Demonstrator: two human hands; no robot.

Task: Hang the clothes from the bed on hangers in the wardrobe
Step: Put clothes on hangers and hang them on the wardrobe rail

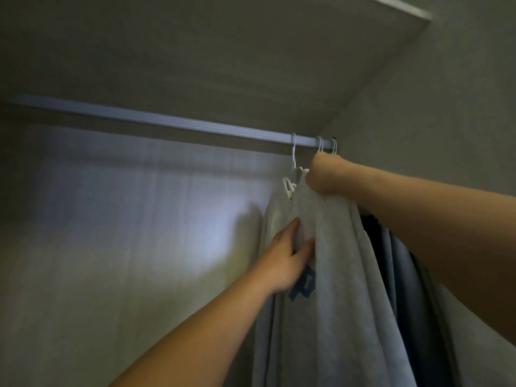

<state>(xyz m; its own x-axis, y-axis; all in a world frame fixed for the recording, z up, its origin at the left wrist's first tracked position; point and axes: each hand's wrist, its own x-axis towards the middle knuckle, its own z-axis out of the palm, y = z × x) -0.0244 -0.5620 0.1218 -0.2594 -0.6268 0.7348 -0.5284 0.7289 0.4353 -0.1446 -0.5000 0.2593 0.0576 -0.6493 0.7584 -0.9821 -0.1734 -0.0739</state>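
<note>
The soft grey top (335, 275) with a blue letter on it hangs inside the wardrobe, on a thin white plastic hanger (293, 160). The hanger's hook sits over the long pale metal rail (167, 121), near its right end. The right hand (325, 174) is bent over the top's shoulder and grips the cloth there (its fingers are mostly hidden). The left hand (287, 255) lies lower down, flat against the front of the top, with straight fingers touching the cloth. Two more white hooks (319, 143) hang on the rail just beside the right hand. Dark and blue clothes (391, 261) hang behind the grey top, under the right arm.
</note>
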